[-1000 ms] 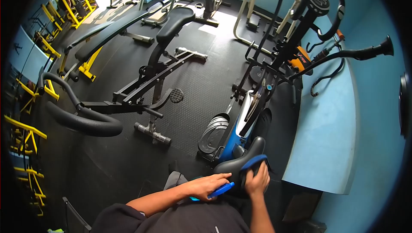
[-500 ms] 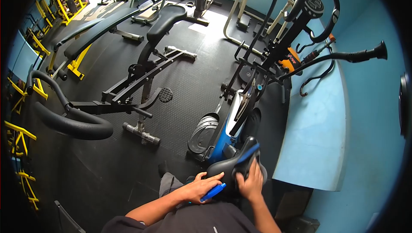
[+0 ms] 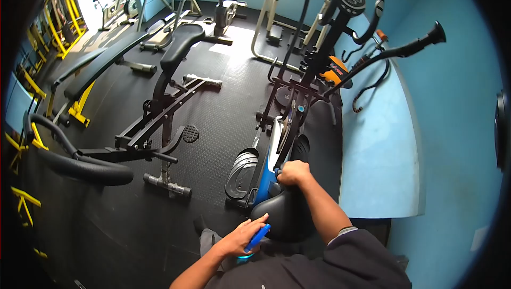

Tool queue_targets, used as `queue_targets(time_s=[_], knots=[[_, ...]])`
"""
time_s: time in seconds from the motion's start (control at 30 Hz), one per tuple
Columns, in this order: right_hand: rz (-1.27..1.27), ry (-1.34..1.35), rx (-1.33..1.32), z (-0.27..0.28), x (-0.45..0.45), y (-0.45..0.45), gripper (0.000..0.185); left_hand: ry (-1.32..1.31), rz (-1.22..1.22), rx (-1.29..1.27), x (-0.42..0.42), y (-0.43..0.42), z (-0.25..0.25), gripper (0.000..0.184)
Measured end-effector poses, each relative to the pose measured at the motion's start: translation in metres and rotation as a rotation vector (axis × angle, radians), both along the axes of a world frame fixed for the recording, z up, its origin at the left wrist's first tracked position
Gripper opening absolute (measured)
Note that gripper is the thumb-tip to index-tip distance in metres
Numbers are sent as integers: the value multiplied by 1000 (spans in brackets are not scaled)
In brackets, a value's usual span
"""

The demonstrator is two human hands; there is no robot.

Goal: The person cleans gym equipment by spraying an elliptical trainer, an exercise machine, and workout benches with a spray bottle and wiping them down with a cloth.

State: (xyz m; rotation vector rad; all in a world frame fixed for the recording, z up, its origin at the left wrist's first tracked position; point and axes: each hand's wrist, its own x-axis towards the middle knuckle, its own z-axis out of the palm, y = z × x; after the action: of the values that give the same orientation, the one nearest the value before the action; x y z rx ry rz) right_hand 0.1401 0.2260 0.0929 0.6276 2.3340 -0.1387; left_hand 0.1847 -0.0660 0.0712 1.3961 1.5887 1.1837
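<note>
The black saddle seat (image 3: 285, 217) of an elliptical trainer (image 3: 269, 169) with a blue and white body is just in front of me. My right hand (image 3: 294, 173) is closed at the seat's front tip. A small edge of a dark blue cloth (image 3: 277, 172) shows beside its fingers; the rest is hidden. My left hand (image 3: 245, 237) is at the seat's left rear edge, wrapped round what looks like a spray bottle (image 3: 257, 238) with a blue head. A bit of light blue shows beneath that hand, while most of the bottle is covered.
Left of me stands a black exercise machine (image 3: 159, 110) with a padded handlebar (image 3: 85, 169). The trainer's handle (image 3: 410, 46) reaches toward the light blue wall ledge (image 3: 380, 166) on the right. Farther back are an exercise bike (image 3: 223, 12) and yellow frames (image 3: 66, 17).
My right hand has slid forward from the seat's right side to its front tip, and its fingers have closed. My left hand keeps the spray bottle by the seat. The view has shifted slightly.
</note>
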Motion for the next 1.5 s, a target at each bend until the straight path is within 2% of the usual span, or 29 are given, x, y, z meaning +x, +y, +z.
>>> queue_targets(time_s=[0.03,0.07,0.1,0.13,0.17,0.2,0.3,0.37,0.4,0.43,0.5,0.57,0.6,0.63,0.67,0.7,0.77,0.83,0.9,0.97,1.0,1.07,1.1,1.17,1.2,1.3,1.37,1.4,1.5], knots=[[252,38,64,2,13,-16,45,-157,69,126,-1,-2,-3,72],[389,1,107,2,27,-36,46,-209,134,76,-5,-7,23,68],[319,32,-31,0,38,-55,48,-207,131,82,-3,-16,36,68],[222,264,-159,-2,56,-75,47,-290,220,-44,-1,-28,43,66],[191,218,-319,16,62,-97,43,-373,310,-171,-1,-38,44,63],[314,439,-313,4,86,-119,42,-370,306,-166,0,-49,32,63],[481,576,-288,-5,110,-130,52,-254,320,-85,4,-76,-2,59],[337,630,-231,-9,95,-111,51,-354,328,-157,3,-85,-6,57],[220,341,-227,5,71,-93,56,-357,339,-163,3,-88,-4,58],[229,273,-111,3,56,-77,60,-357,343,-173,3,-89,-2,58],[155,15,-187,28,29,-74,61,-263,373,-166,4,-89,4,58],[99,-93,-358,7,26,-96,60,-288,388,-196,7,-88,10,57],[225,-39,-383,5,37,-114,61,-335,429,-178,9,-87,8,57],[426,69,-293,13,54,-137,57,-389,474,-160,13,-86,6,56],[609,240,-140,7,79,-154,52,-395,494,-128,16,-84,5,56],[672,286,-159,4,103,-164,41,-397,488,-143,18,-83,7,56],[815,828,86,-21,161,-160,32,-463,532,-91,23,-76,13,56],[761,848,-49,-33,213,-138,38,-475,520,-82,27,-74,20,48],[620,1056,52,-43,248,-116,41,-426,452,-110,28,-72,23,48],[654,1150,115,-48,259,-99,46,-392,416,-107,29,-73,26,49],[642,1155,124,-43,253,-106,46,-372,389,-111,30,-74,27,50],[334,897,-49,-27,220,-137,54,-333,354,-112,34,-76,29,53],[301,914,-68,-17,190,-147,59,-303,339,-105,37,-75,32,57],[244,965,46,-29,140,-166,53,-290,340,-119,52,-77,41,58],[304,904,129,-41,125,-169,49,-271,333,-121,61,-79,42,57],[474,782,121,-39,135,-165,42,-310,375,-132,96,-97,37,56],[654,956,131,-33,175,-152,43,-460,483,-124,122,-119,31,51],[719,1071,170,-49,199,-140,46,-466,510,-118,135,-134,29,51],[832,1126,251,-62,255,-81,55,-475,687,-138,169,-173,19,51]])
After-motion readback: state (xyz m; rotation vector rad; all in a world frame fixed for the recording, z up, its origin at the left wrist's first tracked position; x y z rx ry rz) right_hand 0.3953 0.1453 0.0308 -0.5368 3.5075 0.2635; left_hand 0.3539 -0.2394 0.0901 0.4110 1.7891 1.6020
